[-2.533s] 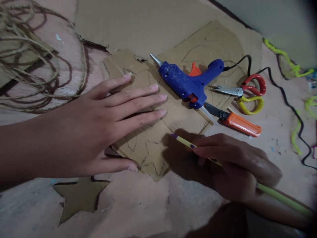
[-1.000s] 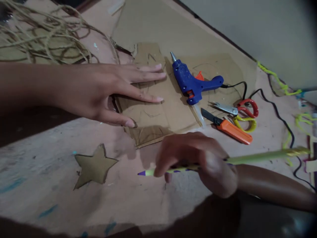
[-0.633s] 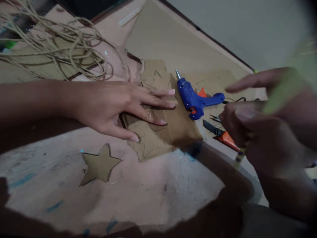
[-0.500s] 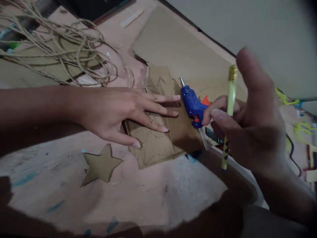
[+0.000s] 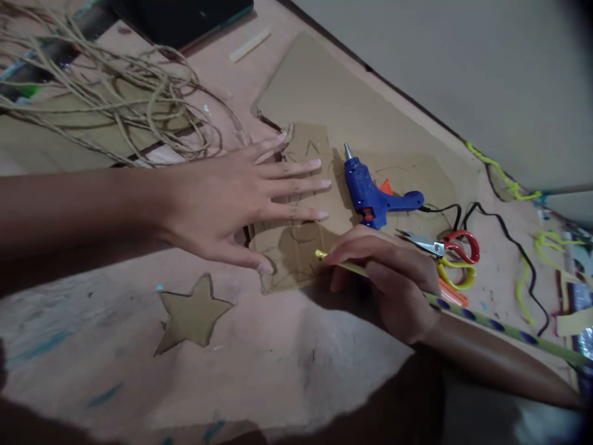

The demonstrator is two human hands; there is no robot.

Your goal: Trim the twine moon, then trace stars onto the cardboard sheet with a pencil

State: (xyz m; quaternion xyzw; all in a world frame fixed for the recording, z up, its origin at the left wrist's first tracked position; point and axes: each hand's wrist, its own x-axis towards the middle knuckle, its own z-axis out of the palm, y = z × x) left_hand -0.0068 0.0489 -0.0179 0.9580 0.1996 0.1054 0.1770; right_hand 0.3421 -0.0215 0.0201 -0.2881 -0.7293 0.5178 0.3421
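Note:
My left hand [image 5: 222, 198] lies flat with its fingers spread over a small cardboard piece [image 5: 296, 247] marked with drawn lines. In my right hand [image 5: 398, 278] is a green-yellow pencil [image 5: 467, 314] with dark dots. Its near end touches or hovers just over the cardboard's right part; I cannot tell which. A cut-out cardboard star [image 5: 194, 315] rests on the table below my left hand. Just above my right hand lies a blue glue gun [image 5: 365, 191] with an orange trigger, its nozzle pointing away.
Scissors [image 5: 440, 248] with red and yellow handles lie right of the glue gun, beside an orange tool [image 5: 453, 292]. A large cardboard sheet [image 5: 315, 80] sits behind. Tangled twine [image 5: 139, 105] covers the upper left, near a dark flat device [image 5: 185, 18]. A black cord [image 5: 509, 235] runs right.
My right hand has come down from its raised position to the cardboard, turning the pencil toward it. My left hand's fingers have spread wider. The scissors now show.

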